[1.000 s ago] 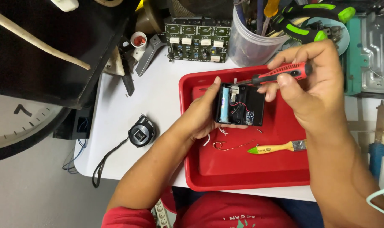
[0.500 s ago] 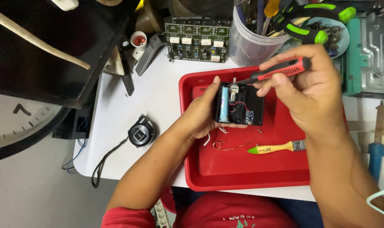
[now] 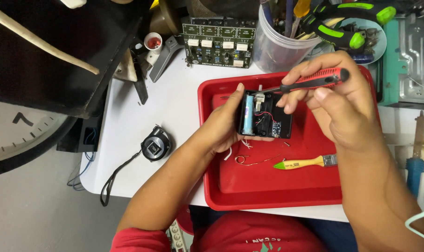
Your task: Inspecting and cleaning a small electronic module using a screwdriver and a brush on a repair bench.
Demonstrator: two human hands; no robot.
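We note a red short sleeve above the bare left hand (image 3: 221,126); the right hand (image 3: 338,100) and forearm are uncovered, with a red shirt below.

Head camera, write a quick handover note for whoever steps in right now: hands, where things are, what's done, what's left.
Left hand: cradles the small black open device over the red tray, thumb on its upper edge.
Right hand: grips the red-handled screwdriver, tip pointed into the top of the device near the blue battery cell.
In the tray: a yellow-handled brush and loose wire scraps.
On the table, left of the tray: a black tape measure.
Done: the case is open, with the battery, red wiring and small board exposed.
Left: the screwdriver work inside; the case is not closed.
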